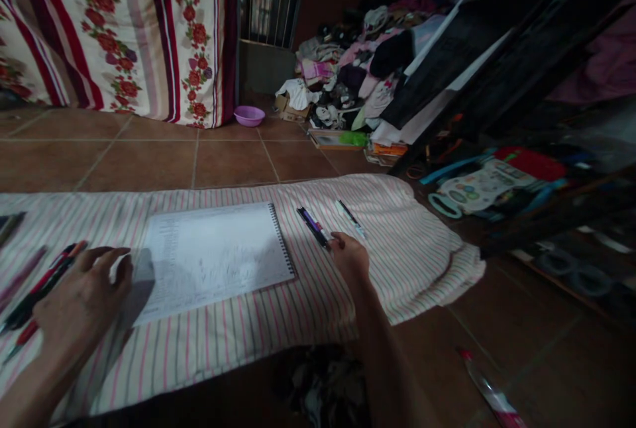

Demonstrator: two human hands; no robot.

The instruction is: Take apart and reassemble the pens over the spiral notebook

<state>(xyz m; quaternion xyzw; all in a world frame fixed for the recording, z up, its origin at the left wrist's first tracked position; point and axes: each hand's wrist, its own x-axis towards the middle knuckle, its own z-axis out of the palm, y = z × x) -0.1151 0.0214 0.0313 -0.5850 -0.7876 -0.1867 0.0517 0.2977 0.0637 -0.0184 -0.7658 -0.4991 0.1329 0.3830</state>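
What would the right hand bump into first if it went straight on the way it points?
Most likely the purple pen on the striped cloth: its near end lies right at the fingertips of the right hand. Whether they touch is unclear.

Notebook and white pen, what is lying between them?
A dark purple pen lies between the notebook and the white pen, on the striped cloth, as the head view shows.

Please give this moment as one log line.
left hand: at left edge of white spiral-bound paper notebook; right hand: touching dark purple plastic pen; base: pink-striped white cloth
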